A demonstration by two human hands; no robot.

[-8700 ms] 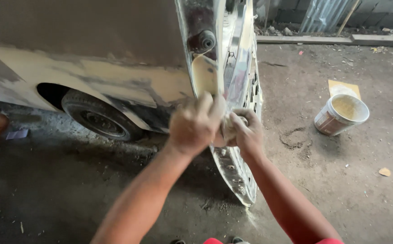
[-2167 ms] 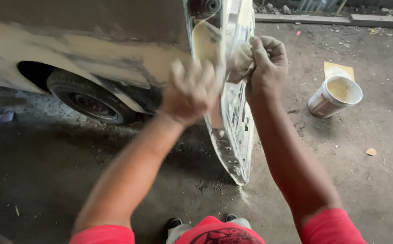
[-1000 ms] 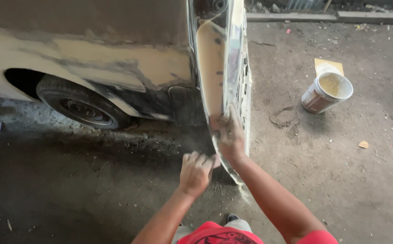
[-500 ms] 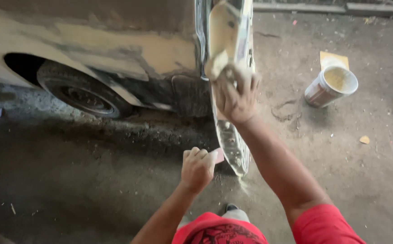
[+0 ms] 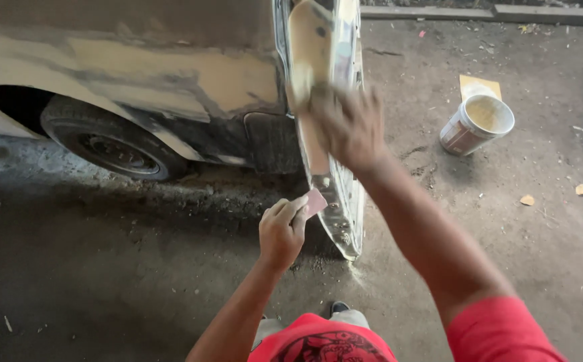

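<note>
Two hands work: the right hand (image 5: 348, 127) presses a pale pad flat on the car door edge (image 5: 325, 80) to rub it, while the left hand (image 5: 281, 231) pinches a small pink card (image 5: 315, 201) nearby.

can (image 5: 476, 125) — round, open, pale filler inside | tilted on ground, right of door (image 5: 335, 134)

I see bare concrete floor (image 5: 104, 281), dusty, stained, dark patch at left. Raised kerb (image 5: 506, 12) along far edge. Small debris scattered at right. Daylight brighter toward right side; shade under vehicle body (image 5: 137, 60), rear wheel (image 5: 114, 151) visible.
</note>
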